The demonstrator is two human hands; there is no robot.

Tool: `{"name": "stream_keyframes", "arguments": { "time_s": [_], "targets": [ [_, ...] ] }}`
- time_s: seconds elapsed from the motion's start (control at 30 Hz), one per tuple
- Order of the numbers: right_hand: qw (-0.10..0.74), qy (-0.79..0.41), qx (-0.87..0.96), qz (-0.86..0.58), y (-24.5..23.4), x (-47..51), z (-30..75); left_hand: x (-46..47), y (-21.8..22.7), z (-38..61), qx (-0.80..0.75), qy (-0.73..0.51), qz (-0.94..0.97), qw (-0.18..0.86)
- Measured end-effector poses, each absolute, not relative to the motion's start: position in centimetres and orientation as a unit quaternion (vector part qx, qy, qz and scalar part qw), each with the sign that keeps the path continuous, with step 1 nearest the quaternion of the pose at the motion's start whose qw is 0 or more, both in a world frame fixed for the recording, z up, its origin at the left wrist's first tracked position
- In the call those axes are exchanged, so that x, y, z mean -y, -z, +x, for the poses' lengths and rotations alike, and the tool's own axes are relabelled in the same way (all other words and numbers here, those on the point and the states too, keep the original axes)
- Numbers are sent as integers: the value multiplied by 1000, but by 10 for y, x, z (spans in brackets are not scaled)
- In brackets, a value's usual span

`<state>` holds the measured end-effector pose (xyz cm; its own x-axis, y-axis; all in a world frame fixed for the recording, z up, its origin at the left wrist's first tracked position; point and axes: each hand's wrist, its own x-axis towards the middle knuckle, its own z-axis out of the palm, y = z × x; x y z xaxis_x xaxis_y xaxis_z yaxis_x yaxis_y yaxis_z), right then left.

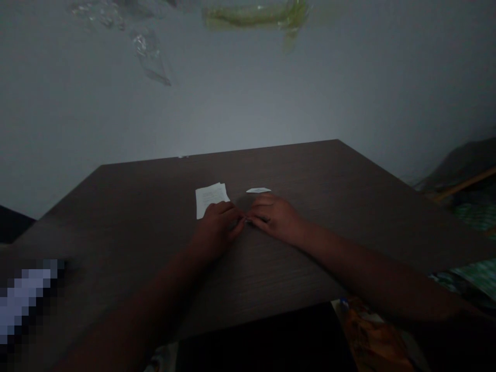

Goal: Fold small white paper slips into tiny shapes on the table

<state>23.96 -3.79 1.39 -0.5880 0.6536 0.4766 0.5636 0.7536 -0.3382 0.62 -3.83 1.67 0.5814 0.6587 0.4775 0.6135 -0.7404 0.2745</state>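
Observation:
My left hand (pixel 219 226) and my right hand (pixel 278 217) meet low over the middle of the brown table (pixel 248 274). Both are closed, thumbs and fingers pinched together at the tips. A tiny pale bit shows between the fingertips, too small and dark to name. Just beyond my left hand lies a small stack of white paper sheets (pixel 210 196) with faint print, its near corner covered by my fingers. Behind my right hand's fingers rests a narrow white folded piece of paper (pixel 259 190), apart from the stack.
A pixelated, light-coloured object (pixel 25 299) is at the table's left edge. The wall (pixel 248 93) rises behind, with yellowish tape (pixel 251 16) and clear tape (pixel 149 49) stuck on it. Green checked cloth (pixel 478 214) lies to the right, and orange fabric (pixel 374 333) below the near edge.

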Motion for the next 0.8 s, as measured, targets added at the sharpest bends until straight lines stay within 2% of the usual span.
{"name": "stream_keyframes", "arguments": {
  "time_s": [0.23, 0.43, 0.8],
  "targets": [
    [309, -67, 879, -356, -18, 34, 242, 38, -17, 6, -349, -316, 881, 45],
    [315, -80, 874, -362, -17, 35, 244, 36, -14, 5, -363, -302, 875, 112],
    [282, -39, 881, -378, -17, 40, 244, 34, -16, 2, -349, -286, 877, 167]
  ]
}}
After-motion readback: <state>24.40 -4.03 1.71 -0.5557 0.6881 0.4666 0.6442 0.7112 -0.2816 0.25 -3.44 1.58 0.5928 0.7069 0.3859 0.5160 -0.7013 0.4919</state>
